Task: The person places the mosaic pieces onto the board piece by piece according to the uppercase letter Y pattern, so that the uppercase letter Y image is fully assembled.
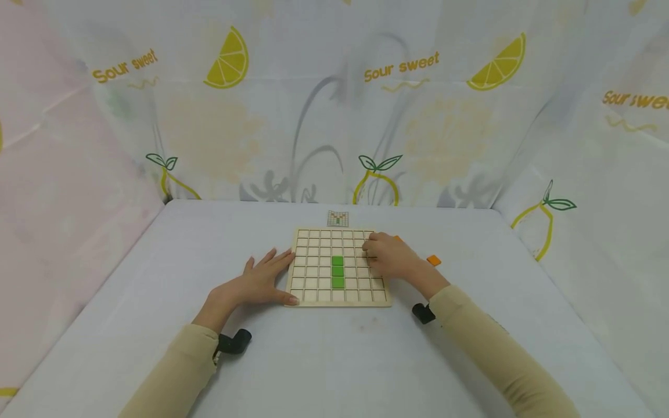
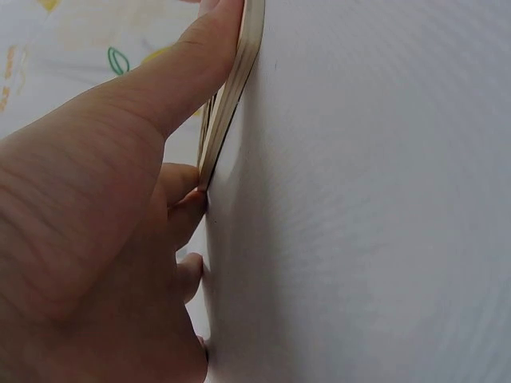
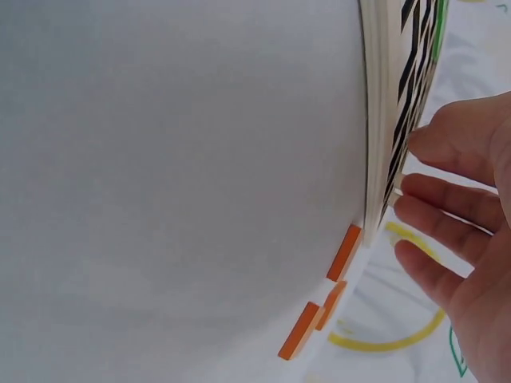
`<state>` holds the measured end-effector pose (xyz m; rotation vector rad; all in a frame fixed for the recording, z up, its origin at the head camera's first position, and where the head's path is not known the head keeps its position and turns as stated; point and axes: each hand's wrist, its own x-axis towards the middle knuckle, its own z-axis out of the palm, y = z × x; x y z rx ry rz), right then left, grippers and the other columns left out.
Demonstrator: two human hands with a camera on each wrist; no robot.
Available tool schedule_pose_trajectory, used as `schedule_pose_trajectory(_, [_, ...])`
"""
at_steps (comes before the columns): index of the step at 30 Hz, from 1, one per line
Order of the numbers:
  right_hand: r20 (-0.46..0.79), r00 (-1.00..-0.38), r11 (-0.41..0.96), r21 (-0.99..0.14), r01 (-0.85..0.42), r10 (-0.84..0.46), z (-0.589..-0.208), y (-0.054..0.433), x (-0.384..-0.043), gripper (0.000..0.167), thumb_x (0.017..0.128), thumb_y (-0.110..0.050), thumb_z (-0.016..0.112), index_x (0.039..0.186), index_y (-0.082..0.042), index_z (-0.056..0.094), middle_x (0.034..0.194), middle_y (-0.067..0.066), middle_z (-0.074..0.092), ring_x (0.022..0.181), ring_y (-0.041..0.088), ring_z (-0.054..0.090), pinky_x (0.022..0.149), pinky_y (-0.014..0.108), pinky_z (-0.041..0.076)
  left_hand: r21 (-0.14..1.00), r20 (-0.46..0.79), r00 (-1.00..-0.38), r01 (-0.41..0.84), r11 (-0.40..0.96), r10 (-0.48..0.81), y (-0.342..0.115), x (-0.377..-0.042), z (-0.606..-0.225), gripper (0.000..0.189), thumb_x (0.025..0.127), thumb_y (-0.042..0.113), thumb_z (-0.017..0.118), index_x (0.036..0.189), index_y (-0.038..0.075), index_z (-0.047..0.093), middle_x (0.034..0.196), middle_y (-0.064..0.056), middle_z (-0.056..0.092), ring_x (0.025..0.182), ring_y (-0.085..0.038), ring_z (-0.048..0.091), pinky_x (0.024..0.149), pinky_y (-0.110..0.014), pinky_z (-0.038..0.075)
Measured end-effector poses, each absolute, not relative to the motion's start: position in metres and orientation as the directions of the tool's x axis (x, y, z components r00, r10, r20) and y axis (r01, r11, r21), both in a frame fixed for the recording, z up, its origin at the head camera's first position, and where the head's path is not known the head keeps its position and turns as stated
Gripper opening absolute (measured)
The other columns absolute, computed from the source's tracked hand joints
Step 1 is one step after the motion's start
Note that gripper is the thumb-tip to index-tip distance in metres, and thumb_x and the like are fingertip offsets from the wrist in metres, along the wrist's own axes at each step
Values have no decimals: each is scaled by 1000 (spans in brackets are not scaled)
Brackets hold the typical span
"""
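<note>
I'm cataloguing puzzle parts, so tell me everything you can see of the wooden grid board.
The wooden grid board is pale, thin and square, looks like light plywood, and is cut into rows of small square cells. It lies flat on the white table. Three green tiles fill a vertical run near its middle; the visible remaining cells look bare. The left hand rests flat against its left edge, and the right hand lies over its right side.

Both arms wear long, plain beige fabric sleeves, the left sleeve [image 1: 172,371] and the right sleeve [image 1: 496,348], each ending at the wrist. A small black, rounded wrist camera [image 1: 233,341] sits under the left cuff, and another black camera [image 1: 423,313] under the right cuff. Both hands are bare, without rings or gloves.
</note>
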<state>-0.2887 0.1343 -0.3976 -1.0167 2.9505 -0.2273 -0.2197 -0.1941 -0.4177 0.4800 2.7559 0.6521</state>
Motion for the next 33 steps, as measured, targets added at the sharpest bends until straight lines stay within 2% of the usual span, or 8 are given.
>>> schedule_pose_trajectory(4, [42,-796,784,-152,-602,-604,-395,139,-288,17,91,-7,61,105,-10,70,100,1,61,89,16,52,75,31,48,471,-179,-908,259,843,379,-194,-220,-417,114,74,61,78,160,14,20,168,-7,16,156,-40,1,115,-74,-5])
schedule_pose_trajectory(12, [90,-804,794,-122,-595,-588,-397,148,-292,21,90,-9,65,110,-7,71,102,4,65,93,19,59,83,36,53,468,-171,-910,262,844,377,-194,-221,-417,113,74,61,78,160,14,20,168,-6,16,156,-39,2,116,-73,-5])
schedule_pose_trajectory(19, [99,-807,801,-101,-590,-582,-399,156,-293,14,91,-6,58,99,-7,69,93,3,63,82,19,54,74,35,48,475,-172,-911,257,842,375,-194,-220,-416,113,75,60,78,160,13,21,168,-8,17,155,-40,3,115,-74,-5])
schedule_pose_trajectory(26, [83,-822,820,-64,-568,-563,-403,164,-294,19,92,-7,60,108,-6,70,98,5,64,90,23,60,82,39,53,473,-175,-910,257,843,376,-194,-220,-418,113,74,60,78,160,14,20,168,-7,17,155,-40,3,115,-74,-5])
schedule_pose_trajectory(33, [82,-817,817,-39,-575,-571,-408,170,-296,14,92,-5,60,99,-6,72,89,4,57,76,20,50,72,35,47,470,-179,-910,256,845,375,-193,-222,-420,113,74,61,78,160,15,20,168,-5,16,156,-38,2,116,-73,-6])
